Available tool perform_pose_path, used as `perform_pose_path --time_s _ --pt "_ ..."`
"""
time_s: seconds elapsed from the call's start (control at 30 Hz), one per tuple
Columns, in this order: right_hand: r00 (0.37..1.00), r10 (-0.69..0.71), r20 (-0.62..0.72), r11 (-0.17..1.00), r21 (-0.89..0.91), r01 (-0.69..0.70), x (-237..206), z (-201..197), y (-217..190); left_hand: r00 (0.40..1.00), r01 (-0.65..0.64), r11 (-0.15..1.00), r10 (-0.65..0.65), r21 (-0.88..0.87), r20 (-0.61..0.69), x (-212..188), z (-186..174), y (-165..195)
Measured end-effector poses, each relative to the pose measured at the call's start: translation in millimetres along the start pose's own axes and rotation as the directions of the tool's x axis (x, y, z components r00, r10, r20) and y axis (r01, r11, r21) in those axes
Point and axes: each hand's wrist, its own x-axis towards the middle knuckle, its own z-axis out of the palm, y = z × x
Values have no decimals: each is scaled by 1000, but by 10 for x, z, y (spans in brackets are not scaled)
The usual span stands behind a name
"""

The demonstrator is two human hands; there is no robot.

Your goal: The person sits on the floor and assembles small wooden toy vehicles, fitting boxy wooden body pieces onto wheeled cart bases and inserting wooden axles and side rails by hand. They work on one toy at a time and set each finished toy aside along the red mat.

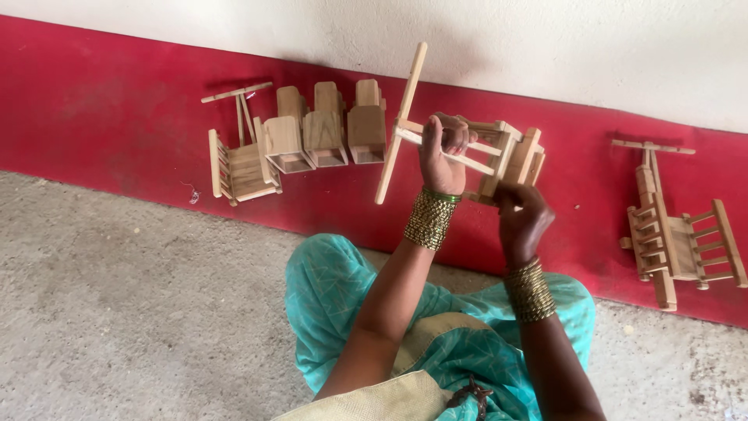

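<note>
Held up at centre frame, above the lap: a small toy cart (499, 152) of pale unpainted wood, slatted like a ladder on its sides, boxy at one end, with a long flat shaft jutting toward 11 o'clock and down toward 7. Left hand (442, 156) clenched around the thin rails near the shaft, fingers curled over the top. Right hand (520, 212) gripping the cart's lower corner from 5 o'clock, fingers pinched on the wood. Stacked gold-toned bangles (430, 218), finely ribbed, on the left wrist, with one green band above them; a matching stack on the right wrist.

At 10 o'clock from the hands, lying on a red painted strip (117, 117) along the foot of a rough white wall (584, 47): a finished slatted cart (238, 160) with a T-shaped handle, touching a row of three blocky wooden bodies (323, 129) set side by side, smooth-faced and open like little boxes. At 3 o'clock, well apart, another slatted cart (674, 234) on the same red strip, handle pointing toward the wall.

Below, at 6 o'clock, teal patterned cloth (335, 296) draped over crossed knees, with a coarse tan woven fabric over it. Grainy grey concrete floor (117, 312), speckled and uneven, filling 7 to 9 o'clock.
</note>
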Motion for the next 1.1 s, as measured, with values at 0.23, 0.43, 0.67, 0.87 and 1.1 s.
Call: perform_pose_path --time_s 0.23,0.43,0.67,0.87,1.1 --pt "967 -188 -172 968 -200 153 593 1 216 991 110 976 -93 -188 99 -117 80 1" --pt "936 -303 -182 941 -210 264 674 182 333 1000 28 983 -30 -179 -6 56 1 119" --pt "933 -349 -88 927 -181 330 134 165 81 997 -66 986 70 -155 20 127 -72 300" --pt "869 -412 -273 898 -284 337 832 242 325 998 16 992 -8 -126 61 11 37 320" --pt "903 -388 -182 909 -234 344 1010 32 585 994 -41 988 55 -146 95 104 3 320"
